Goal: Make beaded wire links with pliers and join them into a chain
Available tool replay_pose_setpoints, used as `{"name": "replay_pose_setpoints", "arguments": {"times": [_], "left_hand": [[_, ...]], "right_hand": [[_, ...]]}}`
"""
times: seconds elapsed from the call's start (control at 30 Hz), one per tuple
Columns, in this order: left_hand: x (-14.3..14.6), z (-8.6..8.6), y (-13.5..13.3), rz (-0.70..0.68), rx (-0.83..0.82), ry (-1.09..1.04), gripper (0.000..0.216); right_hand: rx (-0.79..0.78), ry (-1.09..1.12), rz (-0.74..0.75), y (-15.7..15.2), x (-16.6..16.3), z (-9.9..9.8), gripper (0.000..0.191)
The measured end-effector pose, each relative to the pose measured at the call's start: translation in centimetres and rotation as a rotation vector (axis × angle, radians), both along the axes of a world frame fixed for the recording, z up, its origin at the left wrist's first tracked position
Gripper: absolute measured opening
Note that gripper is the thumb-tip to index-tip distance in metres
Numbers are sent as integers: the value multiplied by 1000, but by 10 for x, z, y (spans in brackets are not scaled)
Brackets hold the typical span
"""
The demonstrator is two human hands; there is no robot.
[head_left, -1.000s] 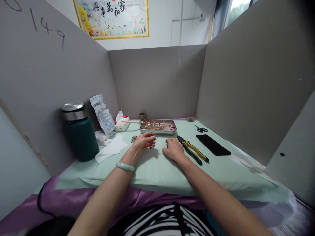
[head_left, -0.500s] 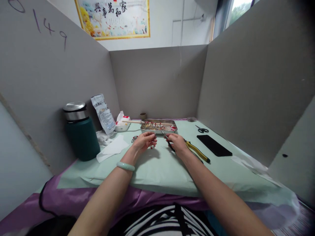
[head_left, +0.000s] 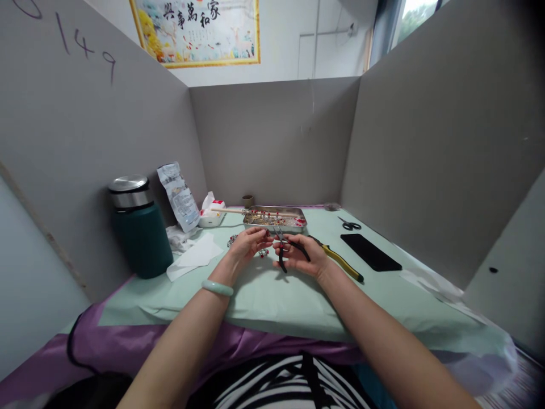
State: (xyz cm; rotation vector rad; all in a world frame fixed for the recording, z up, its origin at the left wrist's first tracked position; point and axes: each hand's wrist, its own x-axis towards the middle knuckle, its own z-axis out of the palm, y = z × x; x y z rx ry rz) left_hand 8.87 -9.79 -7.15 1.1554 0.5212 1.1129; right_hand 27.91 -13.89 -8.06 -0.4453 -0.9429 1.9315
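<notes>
"Over at the pale green desk [head_left: 238, 309], what was being held?"

"Left hand [head_left: 250, 244] first: its fingertips were pinched on a beaded piece [head_left: 267, 233], a dark red bead showing at their ends, near the middle of the desk. Just below them was a red-and-silver cluster [head_left: 263, 253]; I couldn't tell whether the two were joined."

"And the right hand [head_left: 307, 255]?"

"That grip was wrapped around small black-handled pliers [head_left: 281, 260]. Their handles stood spread apart, and the metal nose pointed away from the person, just beside the left fingertips."

"Was the nose touching the bead?"

"Too small to make out."

"What lay around them?"

"Behind the hands, a metal tray [head_left: 276, 229] with loose beads in it. Yellow-handled pliers [head_left: 347, 267] lay partly hidden by the right hand. Farther right was a flat black slab [head_left: 370, 253], with scissors [head_left: 351, 226] beyond it."
</notes>
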Motion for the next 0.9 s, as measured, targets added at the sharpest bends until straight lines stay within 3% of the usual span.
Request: {"name": "replay_pose_setpoints", "arguments": {"times": [0.3,0.9], "left_hand": [[-2,-1,-1,38,-24,24,19],[2,-4,2,67,70,4,22]], "right_hand": [[75,-238,-157,-7,-10,6,21],[137,-287,-125,-6,-13,2,21]]}}
